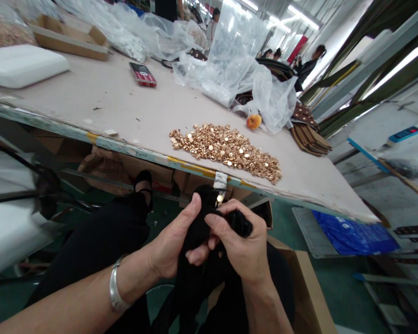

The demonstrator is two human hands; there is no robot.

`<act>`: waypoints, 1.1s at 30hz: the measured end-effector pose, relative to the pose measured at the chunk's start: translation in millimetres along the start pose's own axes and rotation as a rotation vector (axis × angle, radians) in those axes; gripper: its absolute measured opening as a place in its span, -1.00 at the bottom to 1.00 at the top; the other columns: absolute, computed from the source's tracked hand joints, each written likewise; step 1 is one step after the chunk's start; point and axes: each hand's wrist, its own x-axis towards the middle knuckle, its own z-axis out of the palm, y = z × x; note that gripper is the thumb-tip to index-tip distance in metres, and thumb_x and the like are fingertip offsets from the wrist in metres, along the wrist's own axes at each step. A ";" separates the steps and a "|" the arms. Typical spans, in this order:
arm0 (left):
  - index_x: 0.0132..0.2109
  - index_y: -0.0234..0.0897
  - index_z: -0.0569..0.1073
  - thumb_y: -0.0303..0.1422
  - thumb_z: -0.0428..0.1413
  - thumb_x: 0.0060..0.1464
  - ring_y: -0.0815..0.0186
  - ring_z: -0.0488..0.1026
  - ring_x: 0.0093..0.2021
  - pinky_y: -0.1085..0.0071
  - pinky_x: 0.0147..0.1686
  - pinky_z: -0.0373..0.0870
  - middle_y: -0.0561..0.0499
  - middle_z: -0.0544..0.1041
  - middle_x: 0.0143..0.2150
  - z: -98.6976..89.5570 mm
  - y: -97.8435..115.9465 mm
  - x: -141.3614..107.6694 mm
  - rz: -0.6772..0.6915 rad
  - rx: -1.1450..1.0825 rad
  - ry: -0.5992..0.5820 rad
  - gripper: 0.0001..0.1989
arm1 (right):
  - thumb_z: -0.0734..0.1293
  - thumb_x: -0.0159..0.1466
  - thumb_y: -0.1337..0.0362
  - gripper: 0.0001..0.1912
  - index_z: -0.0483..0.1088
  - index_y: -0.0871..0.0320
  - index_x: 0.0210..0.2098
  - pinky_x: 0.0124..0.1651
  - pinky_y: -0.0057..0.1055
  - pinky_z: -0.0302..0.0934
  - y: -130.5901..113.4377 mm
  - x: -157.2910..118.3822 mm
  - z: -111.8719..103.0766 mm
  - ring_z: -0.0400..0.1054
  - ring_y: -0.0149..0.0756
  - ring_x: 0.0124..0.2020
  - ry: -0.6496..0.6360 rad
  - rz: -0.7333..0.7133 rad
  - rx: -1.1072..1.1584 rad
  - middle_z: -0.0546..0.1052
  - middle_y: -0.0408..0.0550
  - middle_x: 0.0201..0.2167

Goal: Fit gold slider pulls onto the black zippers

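Black material (198,227), soft and partly bunched, is held between my two hands below the table's front edge. My left hand (170,241), with a silver bangle at its wrist, grips it with the thumb up along its side. My right hand (242,241) pinches it, and a black bundle shows between thumb and fingers. A shiny gold piece (219,198) sits just above my right fingertips, near a silvery strip (220,180) at the table edge. On the table (101,102) lies a heap of small gold metal pieces (226,148).
A peach-like fruit (254,121), plastic bags (230,60), stacked brown pieces (310,137), a red phone (143,75), a white case (24,65) and a cardboard tray (69,39) lie on the table. An open carton (304,287) stands low at right. People are in the background.
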 end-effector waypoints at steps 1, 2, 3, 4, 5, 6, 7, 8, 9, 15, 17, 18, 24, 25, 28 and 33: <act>-0.58 -0.37 0.42 0.40 0.06 -0.24 0.55 0.07 -0.79 0.59 -0.73 -0.07 0.10 0.21 -0.78 0.5 1.3 1.2 0.018 -0.014 0.046 -0.21 | 0.47 0.23 0.21 -0.80 0.40 0.13 -0.43 -0.65 -0.55 0.18 -0.7 -0.5 0.1 0.31 -0.43 -0.69 0.011 0.015 0.040 0.45 -0.22 -0.61; -0.56 -0.35 0.42 0.33 0.13 -0.21 0.53 0.12 -0.77 0.59 -0.72 -0.03 0.10 0.26 -0.76 1.2 3.2 2.4 0.054 -0.024 0.108 -0.29 | 0.46 0.23 0.20 -0.80 0.40 0.13 -0.41 -0.65 -0.55 0.15 -0.9 -1.1 -0.4 0.29 -0.44 -0.69 0.026 0.031 0.084 0.44 -0.23 -0.62; -0.54 -0.33 0.41 0.22 0.21 -0.17 0.51 0.18 -0.74 0.59 -0.70 0.03 0.10 0.32 -0.71 2.1 5.5 3.5 0.109 -0.028 0.180 -0.38 | 0.46 0.23 0.20 -0.80 0.40 0.12 -0.40 -0.67 -0.56 0.11 -0.6 -1.8 -1.3 0.24 -0.46 -0.70 0.039 0.052 0.130 0.42 -0.25 -0.64; -0.53 -0.32 0.39 0.12 0.27 -0.15 0.49 0.25 -0.69 0.58 -0.67 0.12 0.10 0.36 -0.66 3.0 7.8 4.4 0.180 -0.025 0.251 -0.46 | 0.47 0.23 0.19 -0.80 0.41 0.12 -0.39 -0.68 -0.56 0.05 0.2 -2.6 -2.6 0.18 -0.48 -0.72 0.055 0.073 0.169 0.39 -0.27 -0.66; -0.52 -0.31 0.38 0.02 0.31 -0.13 0.47 0.31 -0.63 0.57 -0.62 0.21 0.10 0.40 -0.61 3.7 9.9 4.8 0.260 -0.013 0.313 -0.52 | 0.48 0.22 0.19 -0.81 0.42 0.12 -0.38 -0.68 -0.56 0.01 1.6 -3.3 -4.1 0.12 -0.50 -0.73 0.073 0.089 0.189 0.35 -0.29 -0.69; -0.52 -0.30 0.37 -0.03 0.31 -0.10 0.45 0.34 -0.59 0.56 -0.57 0.28 0.10 0.41 -0.58 4.0 11.6 4.7 0.340 0.012 0.360 -0.56 | 0.49 0.20 0.19 -0.82 0.45 0.13 -0.36 -0.68 -0.56 -0.02 3.4 -3.9 -5.5 0.09 -0.50 -0.73 0.094 0.094 0.185 0.31 -0.31 -0.70; -0.52 -0.30 0.38 -0.05 0.30 -0.07 0.45 0.35 -0.57 0.55 -0.53 0.30 0.11 0.41 -0.57 3.9 12.6 4.2 0.411 0.055 0.387 -0.57 | 0.50 0.19 0.20 -0.83 0.47 0.13 -0.34 -0.67 -0.55 -0.02 5.3 -4.5 -6.7 0.08 -0.50 -0.72 0.113 0.091 0.158 0.30 -0.31 -0.70; -0.51 -0.30 0.39 -0.04 0.29 -0.04 0.47 0.33 -0.58 0.56 -0.53 0.29 0.11 0.41 -0.56 3.3 12.9 3.1 0.468 0.116 0.399 -0.57 | 0.50 0.19 0.20 -0.84 0.50 0.13 -0.32 -0.65 -0.54 -0.01 7.1 -4.9 -7.4 0.09 -0.49 -0.70 0.131 0.083 0.113 0.30 -0.30 -0.68; -0.48 -0.30 0.41 -0.02 0.27 -0.02 0.49 0.28 -0.60 0.57 -0.57 0.24 0.12 0.39 -0.57 2.3 12.4 1.8 0.506 0.192 0.403 -0.58 | 0.49 0.19 0.21 -0.85 0.52 0.13 -0.31 -0.63 -0.53 0.03 8.5 -5.2 -7.8 0.12 -0.48 -0.68 0.148 0.068 0.062 0.32 -0.28 -0.67; -0.25 -0.27 0.48 -0.07 0.35 -0.11 0.55 0.03 -0.68 0.59 -0.71 -0.11 0.24 0.16 -0.67 -3.6 4.9 -3.4 0.449 0.409 0.371 -0.59 | 0.40 0.26 0.30 -0.94 0.51 0.15 -0.34 -0.45 -0.52 0.24 10.6 -6.7 -5.4 0.33 -0.41 -0.53 0.140 -0.110 -0.156 0.48 -0.21 -0.53; -0.29 -0.28 0.46 -0.08 0.36 -0.13 0.57 0.00 -0.68 0.62 -0.71 -0.10 0.24 0.16 -0.65 -2.6 5.0 -2.2 0.405 0.340 0.350 -0.59 | 0.39 0.27 0.36 -0.96 0.49 0.16 -0.33 -0.42 -0.54 0.25 11.5 -8.2 -6.1 0.35 -0.43 -0.52 0.136 -0.219 -0.229 0.50 -0.21 -0.50; -0.32 -0.28 0.44 -0.09 0.37 -0.15 0.58 -0.01 -0.68 0.63 -0.71 -0.09 0.24 0.16 -0.65 -1.5 5.6 -1.3 0.381 0.286 0.334 -0.59 | 0.38 0.27 0.39 -0.96 0.48 0.16 -0.33 -0.39 -0.55 0.26 12.2 -9.1 -6.8 0.37 -0.44 -0.50 0.131 -0.284 -0.272 0.51 -0.21 -0.48; -0.49 -0.29 0.30 -0.10 0.40 -0.21 0.62 -0.08 -0.71 0.68 -0.72 -0.11 0.28 0.10 -0.74 4.5 8.9 3.2 0.241 0.093 0.240 -0.52 | 0.37 0.28 0.45 -0.86 0.49 0.08 -0.25 -0.24 -0.54 0.30 17.1 -11.4 -9.1 0.45 -0.42 -0.34 0.174 -0.390 -0.266 0.55 -0.20 -0.35; -0.48 -0.30 0.30 -0.12 0.41 -0.23 0.63 -0.07 -0.71 0.68 -0.72 -0.09 0.27 0.13 -0.73 5.1 8.7 3.1 0.242 0.095 0.246 -0.52 | 0.38 0.28 0.43 -0.88 0.50 0.07 -0.26 -0.26 -0.55 0.30 18.0 -10.9 -8.9 0.44 -0.42 -0.36 0.207 -0.346 -0.223 0.56 -0.21 -0.36; -0.46 -0.31 0.34 -0.16 0.44 -0.29 0.64 -0.03 -0.71 0.69 -0.73 -0.09 0.25 0.20 -0.70 6.2 8.0 1.8 0.238 0.093 0.279 -0.53 | 0.47 0.24 0.31 -0.94 0.51 0.08 -0.31 -0.43 -0.57 0.23 21.9 -9.4 -8.2 0.34 -0.46 -0.49 0.213 -0.162 -0.078 0.51 -0.23 -0.45; -0.49 -0.33 0.37 -0.17 0.41 -0.23 0.64 -0.04 -0.73 0.69 -0.74 -0.09 0.27 0.14 -0.74 6.2 13.5 -0.6 0.256 0.080 0.234 -0.59 | 0.49 0.22 0.14 -0.74 0.46 0.19 -0.42 -0.64 -0.62 -0.03 27.3 -7.3 -4.8 0.03 -0.58 -0.68 0.136 0.133 0.291 0.28 -0.27 -0.64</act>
